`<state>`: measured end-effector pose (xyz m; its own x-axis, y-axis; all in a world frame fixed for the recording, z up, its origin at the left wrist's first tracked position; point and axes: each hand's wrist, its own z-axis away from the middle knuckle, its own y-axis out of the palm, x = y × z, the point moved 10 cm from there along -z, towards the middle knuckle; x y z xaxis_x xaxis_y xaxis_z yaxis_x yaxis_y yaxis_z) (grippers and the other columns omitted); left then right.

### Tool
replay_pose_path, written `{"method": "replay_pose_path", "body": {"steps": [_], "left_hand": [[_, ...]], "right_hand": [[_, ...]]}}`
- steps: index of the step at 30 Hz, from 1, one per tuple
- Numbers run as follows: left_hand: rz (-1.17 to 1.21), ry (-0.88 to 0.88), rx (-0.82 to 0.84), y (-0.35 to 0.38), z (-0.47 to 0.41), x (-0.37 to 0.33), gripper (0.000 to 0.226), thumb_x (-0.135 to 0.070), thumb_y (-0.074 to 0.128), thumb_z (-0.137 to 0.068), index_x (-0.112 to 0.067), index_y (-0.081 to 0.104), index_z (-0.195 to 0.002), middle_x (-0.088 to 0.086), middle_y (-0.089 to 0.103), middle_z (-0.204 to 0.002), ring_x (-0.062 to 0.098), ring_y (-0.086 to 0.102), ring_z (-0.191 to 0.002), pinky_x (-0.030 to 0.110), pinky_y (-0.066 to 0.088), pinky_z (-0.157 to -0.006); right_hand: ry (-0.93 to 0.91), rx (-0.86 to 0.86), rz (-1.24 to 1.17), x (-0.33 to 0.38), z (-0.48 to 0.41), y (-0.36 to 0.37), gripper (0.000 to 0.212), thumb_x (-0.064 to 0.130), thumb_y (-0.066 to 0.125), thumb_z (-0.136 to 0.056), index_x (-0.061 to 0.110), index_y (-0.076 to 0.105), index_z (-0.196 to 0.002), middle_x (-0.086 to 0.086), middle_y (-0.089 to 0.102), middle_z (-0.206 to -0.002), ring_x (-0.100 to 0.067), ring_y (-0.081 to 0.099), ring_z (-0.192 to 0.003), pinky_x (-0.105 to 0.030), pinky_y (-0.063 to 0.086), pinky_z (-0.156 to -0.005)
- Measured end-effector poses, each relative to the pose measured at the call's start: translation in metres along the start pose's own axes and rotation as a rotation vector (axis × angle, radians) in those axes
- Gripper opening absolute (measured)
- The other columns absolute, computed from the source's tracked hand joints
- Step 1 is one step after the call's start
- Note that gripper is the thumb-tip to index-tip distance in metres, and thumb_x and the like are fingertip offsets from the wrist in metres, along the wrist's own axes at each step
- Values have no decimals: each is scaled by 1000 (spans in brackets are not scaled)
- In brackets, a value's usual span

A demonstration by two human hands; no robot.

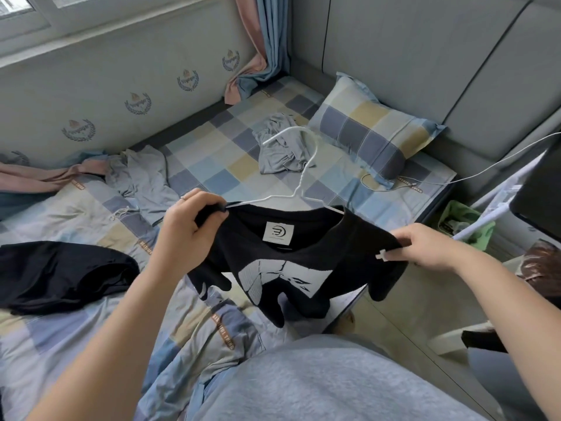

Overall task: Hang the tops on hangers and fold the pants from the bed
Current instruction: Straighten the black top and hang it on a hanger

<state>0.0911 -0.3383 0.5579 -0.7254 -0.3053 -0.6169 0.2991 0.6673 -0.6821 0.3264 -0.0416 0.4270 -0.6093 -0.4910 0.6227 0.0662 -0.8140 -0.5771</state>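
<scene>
Black top (pixel 291 268) is held up in the air between both hands, over the right edge of the bed (pixel 212 159). Left hand (pixel 185 229): fingers (pixel 209 205) curled tight round the bunched left shoulder of the fabric, together with the end of a hanger arm. Right hand (pixel 425 244): fingertips (pixel 402 238) pinching the right shoulder; a small white notched tip shows just below them. White hanger (pixel 299 180), a thin rod, sits partly inside the collar. Its left arm is exposed up to the left fist, its right arm is hidden under the neckline, and its hook stands clear above.

The fabric is soft and matt, with a square white neck label and a large pale print on the chest. Hem and sleeves hang in loose folds; the lower print is crumpled and unreadable.

Open room: flat checked sheet lies beyond the top, as far as a grey garment (pixel 282 147) crumpled just beside the pillow (pixel 373 132). Grey-blue pants (pixel 145 180) sprawl to the left, near the wall. A black garment (pixel 60 275) lies on the rumpled quilt (pixel 91 314), running to the left edge of the frame. A white cable (pixel 455 177) crosses the bed's far right corner. Right of the bed is a narrow floor strip with a green bin (pixel 464 223). Objects at the far right are cut off and hard to identify.
</scene>
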Motion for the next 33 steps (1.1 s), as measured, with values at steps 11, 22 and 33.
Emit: {"method": "replay_pose_path", "body": {"steps": [11, 22, 33], "left_hand": [[-62, -49, 125, 13, 0, 31, 15, -2, 71, -89, -15, 72, -96, -19, 57, -90, -1, 54, -83, 14, 39, -77], [135, -122, -10, 12, -4, 36, 23, -1, 66, -93, -16, 76, -108, -6, 54, -80, 7, 51, -77, 13, 38, -70], [141, 10, 25, 8, -18, 2, 25, 2, 68, -91, -18, 75, -104, -9, 57, -83, 10, 53, -78, 12, 39, -73]], "right_hand": [[-138, -616, -144, 17, 7, -65, 24, 21, 78, -84, 30, 58, -78, -2, 61, -70, -18, 54, -67, -37, 45, -66], [-400, -686, -11, 69, 52, -74, 37, 15, 78, -86, 38, 50, -77, 20, 55, -78, 1, 51, -71, -4, 38, -65], [-307, -453, -254, 61, 57, -48, 18, 52, 56, -90, 53, 68, -103, 12, 72, -103, 1, 66, -99, -10, 47, -83]]}}
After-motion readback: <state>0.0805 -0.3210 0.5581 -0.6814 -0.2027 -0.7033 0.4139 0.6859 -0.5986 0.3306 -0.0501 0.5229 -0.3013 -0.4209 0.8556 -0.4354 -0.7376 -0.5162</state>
